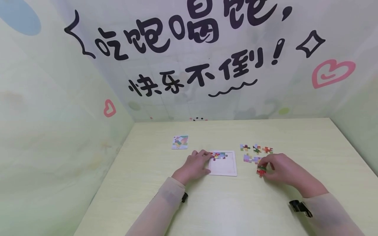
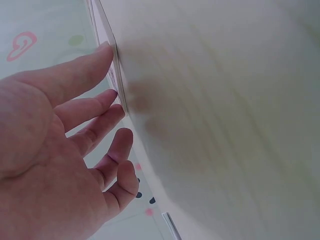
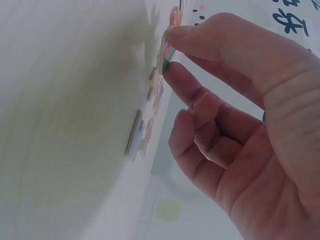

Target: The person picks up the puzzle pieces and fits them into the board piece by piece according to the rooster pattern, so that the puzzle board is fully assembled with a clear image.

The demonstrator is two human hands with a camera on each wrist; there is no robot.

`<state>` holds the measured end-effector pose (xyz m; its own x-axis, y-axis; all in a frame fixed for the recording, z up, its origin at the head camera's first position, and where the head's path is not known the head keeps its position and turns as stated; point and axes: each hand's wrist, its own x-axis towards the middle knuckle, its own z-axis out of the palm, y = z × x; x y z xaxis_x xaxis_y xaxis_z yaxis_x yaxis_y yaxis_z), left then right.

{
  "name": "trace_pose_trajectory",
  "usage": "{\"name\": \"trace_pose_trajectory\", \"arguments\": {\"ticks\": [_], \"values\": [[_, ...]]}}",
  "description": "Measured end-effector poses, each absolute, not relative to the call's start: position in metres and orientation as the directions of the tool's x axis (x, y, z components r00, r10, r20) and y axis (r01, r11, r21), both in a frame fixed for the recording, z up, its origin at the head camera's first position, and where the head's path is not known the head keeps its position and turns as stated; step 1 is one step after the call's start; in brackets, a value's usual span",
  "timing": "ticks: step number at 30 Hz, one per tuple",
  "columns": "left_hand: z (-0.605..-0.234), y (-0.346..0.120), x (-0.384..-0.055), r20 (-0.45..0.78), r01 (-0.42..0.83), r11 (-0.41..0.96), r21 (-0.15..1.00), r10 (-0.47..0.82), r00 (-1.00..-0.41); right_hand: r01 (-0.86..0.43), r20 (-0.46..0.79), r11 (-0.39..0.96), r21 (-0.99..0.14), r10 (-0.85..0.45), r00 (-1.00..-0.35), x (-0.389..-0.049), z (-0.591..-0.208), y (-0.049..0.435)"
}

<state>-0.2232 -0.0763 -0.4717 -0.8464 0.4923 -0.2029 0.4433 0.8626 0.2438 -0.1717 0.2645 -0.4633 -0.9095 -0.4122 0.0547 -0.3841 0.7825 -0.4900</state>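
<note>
Pale, wood-grained and light yellow-green, the tabletop [image 1: 127,193] spread across the lower part of the frame. Behind it rose a whitish backdrop [image 1: 251,105] with bold black Chinese lettering [image 1: 149,35] along the top and a pink heart outline [image 1: 314,78] at the upper right; softly tinted panels closed off both sides. Just below the frame's centre lay a white, rimmed puzzle tray [image 1: 222,168], holding a short strip of joined colourful pieces [image 1: 219,155] along its upper edge, with bare base beneath. The left hand [image 1: 193,166] rested against the tray's left side, fingers extended and somewhat spread, thumb at the lower corner. Right of centre, the right hand [image 1: 282,168] pinched a red and green puzzle piece [image 1: 261,171] between thumb and forefinger, its other fingers curled. Near it, just above in the frame, loose puzzle pieces [image 1: 256,149] lay picture side up in rough rows. A small puzzle picture [image 1: 179,143] lay flat to the tray's upper left. Light sleeves [image 1: 160,206] covered both forearms.
</note>
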Motion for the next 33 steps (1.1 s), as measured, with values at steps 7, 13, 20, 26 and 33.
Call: {"name": "trace_pose_trajectory", "arguments": {"ticks": [7,13,20,26,33], "values": [[-0.471,-0.076,-0.224,-0.193,0.454,0.858,0.239,0.5,-0.844,-0.41,0.075,0.779,-0.475,-0.428,-0.901,-0.182,-0.459,0.256],[-0.47,-0.077,-0.223,-0.203,0.439,0.864,0.245,0.489,-0.849,-0.407,0.063,0.768,-0.494,-0.435,-0.898,-0.194,-0.457,0.245],[-0.469,-0.076,-0.221,-0.204,0.438,0.866,0.24,0.486,-0.85,-0.434,0.084,0.745,-0.507,-0.458,-0.885,-0.205,-0.456,0.23],[-0.469,-0.075,-0.22,-0.207,0.437,0.864,0.248,0.488,-0.848,-0.452,0.095,0.755,-0.476,-0.466,-0.879,-0.212,-0.463,0.22],[-0.469,-0.075,-0.22,-0.2,0.435,0.865,0.252,0.486,-0.851,-0.469,0.104,0.749,-0.468,-0.48,-0.871,-0.216,-0.466,0.211]]}}
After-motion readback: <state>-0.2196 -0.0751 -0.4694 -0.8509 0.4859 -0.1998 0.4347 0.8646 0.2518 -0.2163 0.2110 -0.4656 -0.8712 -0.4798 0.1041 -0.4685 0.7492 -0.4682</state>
